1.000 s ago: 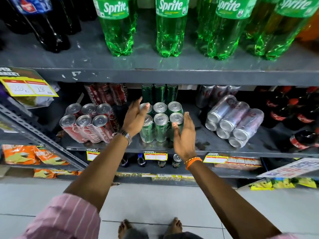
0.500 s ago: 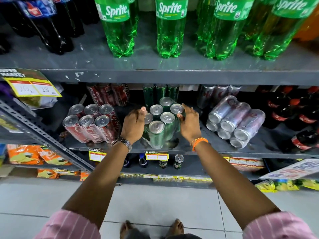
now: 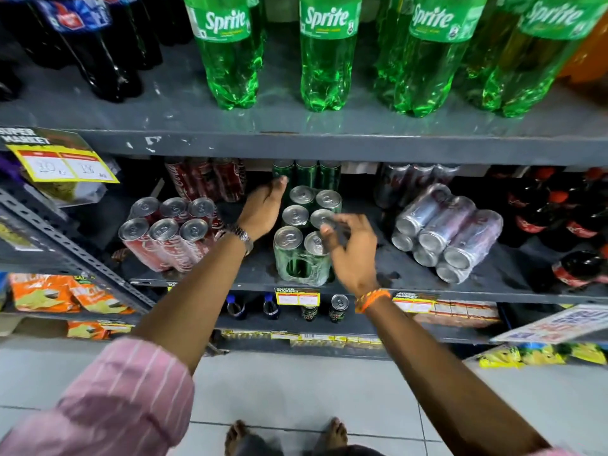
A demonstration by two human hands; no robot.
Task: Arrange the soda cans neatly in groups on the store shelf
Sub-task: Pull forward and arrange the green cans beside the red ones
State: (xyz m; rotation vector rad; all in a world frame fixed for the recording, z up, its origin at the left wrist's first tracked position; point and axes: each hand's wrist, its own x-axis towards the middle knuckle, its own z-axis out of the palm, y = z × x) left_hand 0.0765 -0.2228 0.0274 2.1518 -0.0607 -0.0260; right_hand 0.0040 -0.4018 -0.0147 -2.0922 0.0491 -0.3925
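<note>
On the grey middle shelf, a shrink-wrapped pack of green cans now sits end-on, two cans wide and three deep, where half a second ago it was turned at an angle and squeezed between both hands. Both hands have since let go. The left hand lies flat and open along the pack's left side, fingers stretched toward the back row of green cans; whether it touches the wrap is unclear. The right hand hovers over the front right cans, fingers loosely curled and blurred, gripping nothing.

Left of the pack stands a wrapped six-pack of red cans with faint Coca-Cola script. Right of it lies a tilted pack of silver cans. Dark bottles with red caps fill the far right.

Above, on the upper shelf, green bottles read "Sprite". A yellow price tag at left carries "SUPER MARKET"; its handwritten figures are illegible. A similar small tag hangs below the green pack.
</note>
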